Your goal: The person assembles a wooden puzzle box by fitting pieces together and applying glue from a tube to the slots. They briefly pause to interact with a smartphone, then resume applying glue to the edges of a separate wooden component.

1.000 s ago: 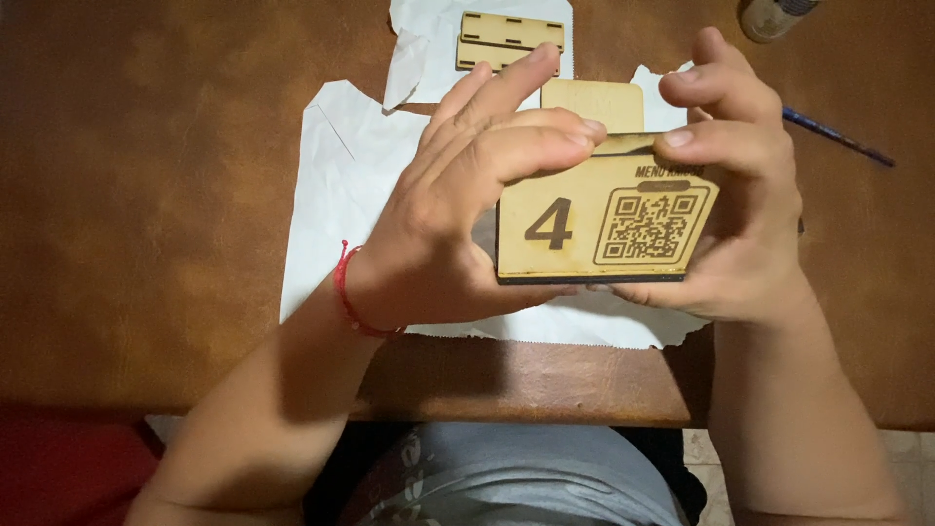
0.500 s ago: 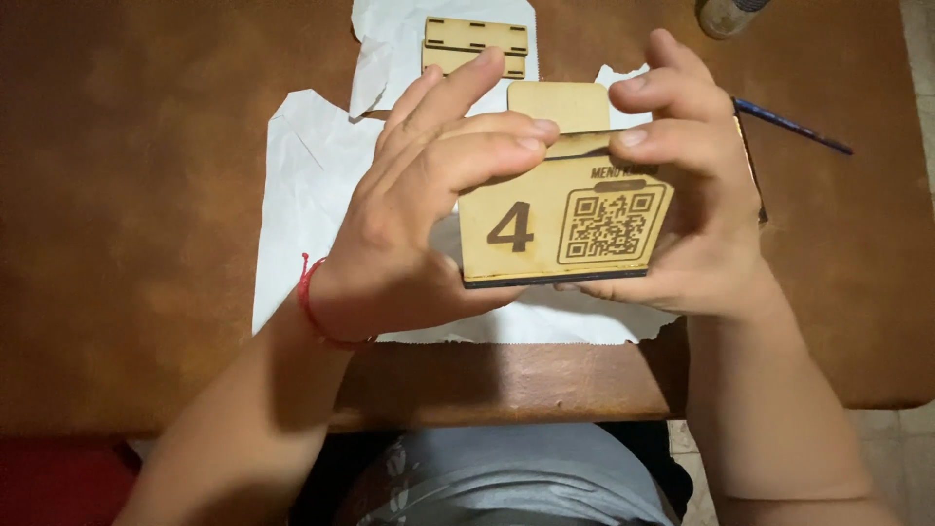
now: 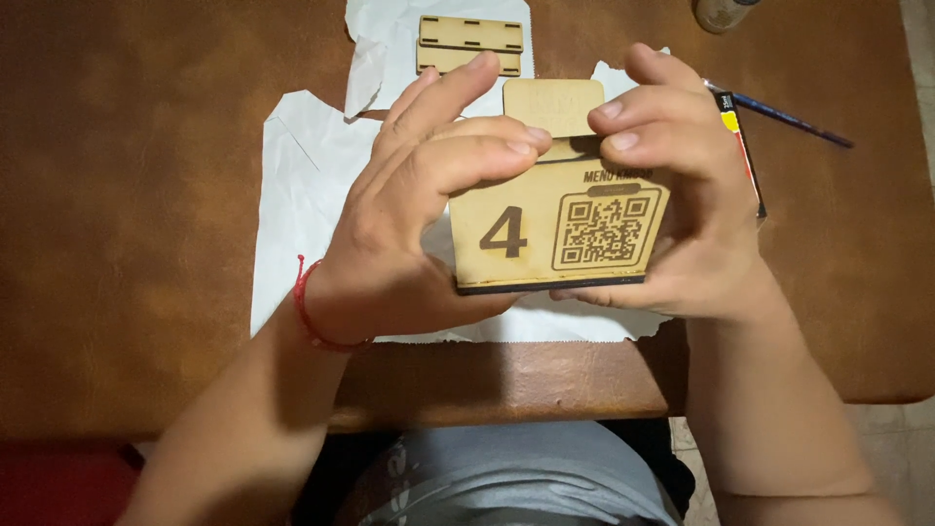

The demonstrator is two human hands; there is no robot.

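Head view: a laser-cut wooden sign point(image 3: 545, 234), engraved with a digit and a square code, is held above the brown table point(image 3: 127, 195) over white paper point(image 3: 302, 185). It is pinched at its top edge by the left hand point(image 3: 409, 234) and right hand point(image 3: 682, 214), with thumbs tucked underneath.

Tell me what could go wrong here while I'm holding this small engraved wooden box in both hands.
1. The left hand and right hand pinch the flat light wooden box in mid-air by fingertips near its top; a slipping grip could drop it onto the brown table.
2. Thumbs press beside the wooden tab; hard pressure might snap it.
3. The thin blue paintbrush lies close to the right hand and could be knocked away.
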